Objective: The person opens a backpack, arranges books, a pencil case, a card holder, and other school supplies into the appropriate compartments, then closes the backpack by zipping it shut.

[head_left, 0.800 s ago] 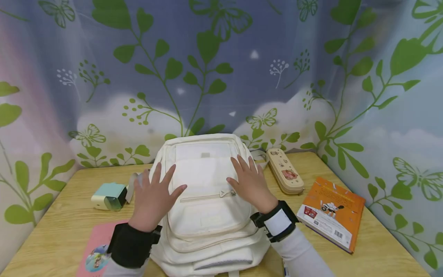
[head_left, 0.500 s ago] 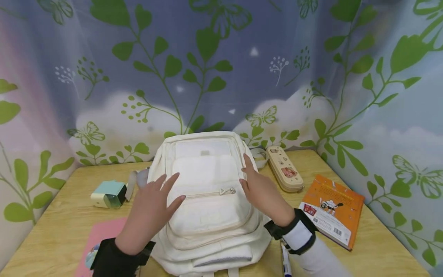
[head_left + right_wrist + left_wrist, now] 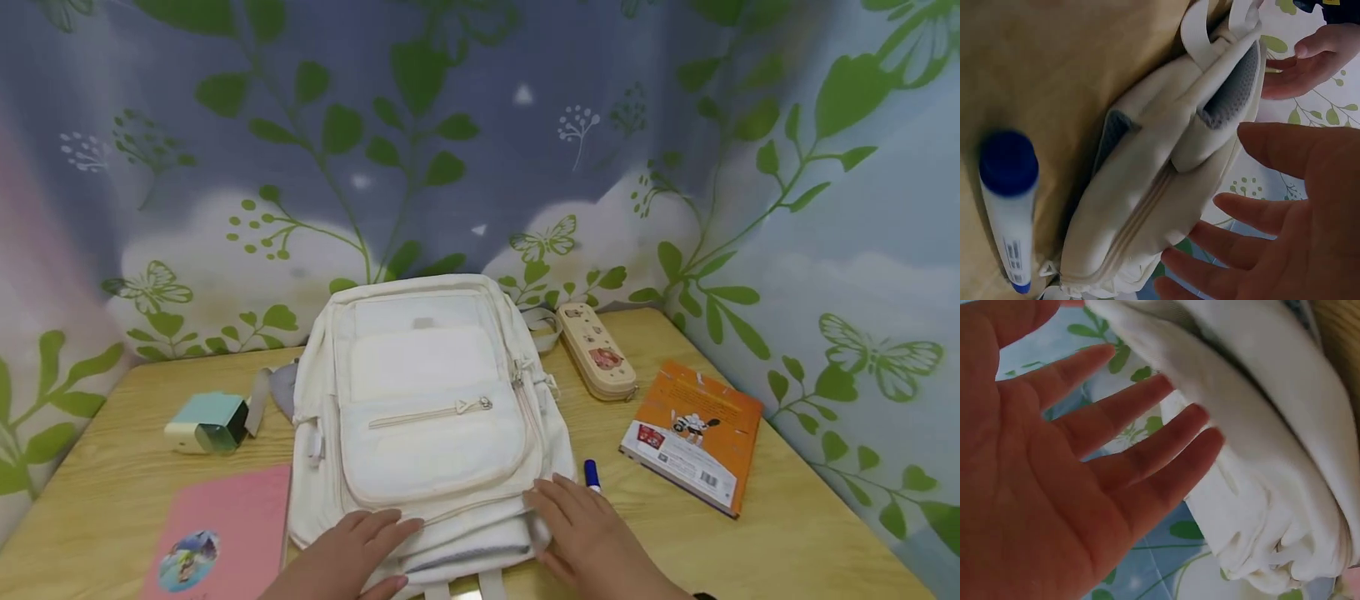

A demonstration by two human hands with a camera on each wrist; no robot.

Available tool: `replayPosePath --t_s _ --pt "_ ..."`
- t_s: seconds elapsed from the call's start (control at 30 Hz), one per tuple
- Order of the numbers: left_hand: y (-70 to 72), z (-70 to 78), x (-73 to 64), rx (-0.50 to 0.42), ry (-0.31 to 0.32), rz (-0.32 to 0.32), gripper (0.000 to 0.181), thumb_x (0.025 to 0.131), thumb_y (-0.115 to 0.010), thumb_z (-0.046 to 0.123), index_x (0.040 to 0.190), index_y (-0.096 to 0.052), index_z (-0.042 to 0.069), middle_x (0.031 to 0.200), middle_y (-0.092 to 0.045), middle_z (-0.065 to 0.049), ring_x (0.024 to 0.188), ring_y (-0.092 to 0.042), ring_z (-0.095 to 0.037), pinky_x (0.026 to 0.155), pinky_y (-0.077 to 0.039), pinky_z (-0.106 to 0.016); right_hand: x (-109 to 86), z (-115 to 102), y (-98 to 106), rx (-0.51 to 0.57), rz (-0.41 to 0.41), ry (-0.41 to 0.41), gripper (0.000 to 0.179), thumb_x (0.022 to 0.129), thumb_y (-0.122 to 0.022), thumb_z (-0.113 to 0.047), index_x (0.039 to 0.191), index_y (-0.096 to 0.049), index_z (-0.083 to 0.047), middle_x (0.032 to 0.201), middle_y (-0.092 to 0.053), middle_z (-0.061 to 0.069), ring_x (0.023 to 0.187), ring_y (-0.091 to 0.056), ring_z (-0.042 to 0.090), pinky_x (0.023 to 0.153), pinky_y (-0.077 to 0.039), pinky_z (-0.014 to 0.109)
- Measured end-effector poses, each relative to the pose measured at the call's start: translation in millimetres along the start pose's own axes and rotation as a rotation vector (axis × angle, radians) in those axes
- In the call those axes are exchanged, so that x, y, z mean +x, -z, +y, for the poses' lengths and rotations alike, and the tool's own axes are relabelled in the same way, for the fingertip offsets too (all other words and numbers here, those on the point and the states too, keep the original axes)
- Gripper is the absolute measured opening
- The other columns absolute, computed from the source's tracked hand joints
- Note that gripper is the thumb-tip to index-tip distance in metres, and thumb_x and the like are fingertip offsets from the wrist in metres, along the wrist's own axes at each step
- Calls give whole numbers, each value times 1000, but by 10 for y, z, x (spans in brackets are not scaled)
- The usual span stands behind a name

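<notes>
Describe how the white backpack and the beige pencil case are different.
The white backpack is much larger than the beige pencil case. The backpack's front is mostly plain, with a zipper; the pencil case's top carries printed pictures. The backpack's fabric looks soft and creased; the pencil case looks firm and neat. Both rest on the wooden table.

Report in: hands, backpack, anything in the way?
Left hand, right hand at near end of backpack, gripping nothing. Backpack front up. Blue-capped marker near right hand, possibly in the way.
</notes>
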State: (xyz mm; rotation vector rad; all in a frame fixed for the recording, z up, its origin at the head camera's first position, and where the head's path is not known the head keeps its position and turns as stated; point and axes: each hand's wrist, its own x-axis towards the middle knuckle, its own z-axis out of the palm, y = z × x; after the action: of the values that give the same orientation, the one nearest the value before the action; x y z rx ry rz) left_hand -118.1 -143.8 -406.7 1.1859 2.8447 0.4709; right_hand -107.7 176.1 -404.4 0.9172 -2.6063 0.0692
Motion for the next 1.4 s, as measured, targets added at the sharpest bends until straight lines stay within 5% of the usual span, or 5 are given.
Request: replayPosePath --t_s 0.27,0.5,0.73,1.03,1.4 --pt "-143 46 225 152 -153 162 47 95 -51 40 133 -49 13 116 -62 -8 101 -62 -23 78 -51 -39 -49 -41 -134 -19 11 -22 54 77 -73 -32 123 -52 -14 127 -55 7 118 -53 25 90 -49 40" --pt "495 172 564 24 7 -55 41 97 -48 39 131 -53 16 116 -64 -3 103 -62 -20 87 -47 -40 273 434 108 495 -170 -371 48 94 -55 -19 138 -41 -6 141 -42 17 127 -44 35 101 -38 54" --pt "843 -13 1318 199 -51 -9 26 95 -55 22 115 -63 9 103 -68 -7 89 -64 -21 78 -50 -35 896 1185 -268 576 -284 -583 60 92 -51 -11 138 -25 17 140 -28 39 132 -27 49 107 -28 55" --pt "295 -21 2116 386 -9 -84 36 96 -53 28 131 -53 24 132 -55 -2 120 -51 -31 102 -36 -51 1136 1504 -834 540 -265 -632 20 88 -51 -17 74 -55 -3 67 -51 7 58 -50 20 52 -39 29" --pt "53 -10 2288 345 154 -187 54 92 -47 53 142 -40 32 152 -32 1 141 -24 -32 110 -19 -58 932 1454 -627 501 -138 -577 23 78 -59 -1 61 -44 -5 57 -37 -1 50 -36 12 47 -29 22"
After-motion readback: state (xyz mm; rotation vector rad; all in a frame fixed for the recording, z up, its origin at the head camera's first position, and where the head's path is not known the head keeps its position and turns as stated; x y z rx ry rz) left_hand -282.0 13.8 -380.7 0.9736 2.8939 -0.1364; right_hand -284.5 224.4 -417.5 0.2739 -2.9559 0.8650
